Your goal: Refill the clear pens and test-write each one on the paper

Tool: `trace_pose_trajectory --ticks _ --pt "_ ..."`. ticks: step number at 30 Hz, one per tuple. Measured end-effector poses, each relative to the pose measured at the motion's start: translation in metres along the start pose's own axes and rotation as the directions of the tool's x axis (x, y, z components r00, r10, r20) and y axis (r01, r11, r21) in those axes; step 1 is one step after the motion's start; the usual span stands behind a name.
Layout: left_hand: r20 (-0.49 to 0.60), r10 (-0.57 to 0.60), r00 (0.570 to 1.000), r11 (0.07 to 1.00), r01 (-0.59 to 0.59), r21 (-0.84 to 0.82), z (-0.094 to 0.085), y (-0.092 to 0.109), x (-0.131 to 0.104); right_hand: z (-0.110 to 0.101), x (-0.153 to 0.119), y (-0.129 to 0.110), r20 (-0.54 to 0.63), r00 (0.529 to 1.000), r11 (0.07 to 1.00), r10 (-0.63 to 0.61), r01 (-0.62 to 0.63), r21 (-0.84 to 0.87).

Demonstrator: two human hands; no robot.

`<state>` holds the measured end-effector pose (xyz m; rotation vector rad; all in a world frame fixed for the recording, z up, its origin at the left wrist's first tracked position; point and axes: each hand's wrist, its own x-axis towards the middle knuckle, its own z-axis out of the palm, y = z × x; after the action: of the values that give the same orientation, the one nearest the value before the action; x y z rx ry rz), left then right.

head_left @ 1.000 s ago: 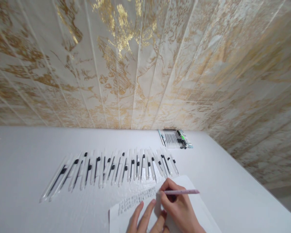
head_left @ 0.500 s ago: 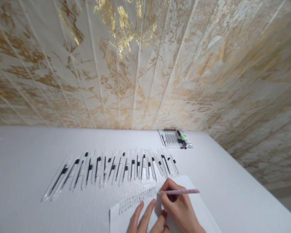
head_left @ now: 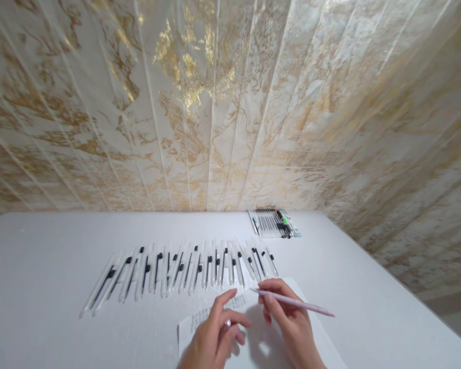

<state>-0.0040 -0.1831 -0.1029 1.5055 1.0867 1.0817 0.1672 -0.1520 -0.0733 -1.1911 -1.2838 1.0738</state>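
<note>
the wall [head_left: 200, 148] is the biggest thing i can see. it is whitish with gold pictures and pale stripes, and it goes on round to the right. under it is my big white table [head_left: 42, 271].

a long row of clear pens [head_left: 200, 268] lies across the middle of the table. they have black bits on them and they lean in different ways. the white paper [head_left: 259, 338] lies nearer to me, with its top edge close to the right end of the row.

my left hand [head_left: 211, 338] is over the left part of the paper, half open, with the fingers apart and a bit bent. i can't see it gripping anything. my right hand [head_left: 292, 323] is over the right part, with the thumb and fingers pinched together.

far back by the wall, on the right, is a flat pack of pens [head_left: 269, 224] with a bright green spot.

the pinkish pen [head_left: 311, 307] is in that pinch. it slants, with its tip pointing left near the top of the paper. i can't tell if the tip touches. small dark writing [head_left: 237, 299] is up near the top of the paper, by my left fingertip. smallest is a shiny white bead [head_left: 227, 323] at my left fingers.
</note>
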Motion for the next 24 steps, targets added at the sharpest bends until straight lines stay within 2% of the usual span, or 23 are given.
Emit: trace_pose_trajectory --ticks 3,6,7,9,11,13,16,20,24 --pt "-0.026 -0.07 0.997 0.988 0.066 -0.142 -0.001 0.011 0.003 0.008 -0.012 -0.01 0.115 0.99 0.995 -0.086 0.09 -0.038" --pt "-0.072 -0.178 0.981 0.93 0.144 -0.338 -0.002 0.024 0.006 0.013 -0.019 -0.019 0.154 0.962 0.966 -0.226 0.241 -0.089" --pt "-0.076 -0.238 0.968 0.876 0.18 -0.448 -0.003 0.029 0.007 0.014 -0.021 -0.022 0.147 0.949 0.951 -0.28 0.295 -0.094" --pt "-0.062 -0.354 0.933 0.711 0.226 -0.665 -0.004 0.038 0.009 0.016 -0.023 -0.026 0.136 0.908 0.905 -0.396 0.411 -0.107" --pt "-0.05 -0.43 0.901 0.554 0.22 -0.803 -0.004 0.047 0.011 0.019 -0.026 -0.028 0.142 0.85 0.839 -0.507 0.525 -0.141" --pt "-0.057 -0.474 0.879 0.47 0.197 -0.861 -0.004 0.055 0.011 0.023 -0.028 -0.028 0.158 0.792 0.772 -0.589 0.61 -0.181" --pt "-0.071 -0.498 0.864 0.435 0.178 -0.883 -0.002 0.065 0.01 0.029 -0.029 -0.025 0.167 0.742 0.711 -0.649 0.67 -0.213" --pt "-0.059 -0.509 0.859 0.405 0.179 -0.897 0.005 0.067 0.008 0.029 -0.026 -0.023 0.212 0.713 0.686 -0.668 0.701 -0.196" --pt "0.016 -0.543 0.839 0.343 0.239 -0.909 0.016 0.055 0.005 0.02 -0.022 -0.023 0.338 0.706 0.697 -0.622 0.697 -0.171"
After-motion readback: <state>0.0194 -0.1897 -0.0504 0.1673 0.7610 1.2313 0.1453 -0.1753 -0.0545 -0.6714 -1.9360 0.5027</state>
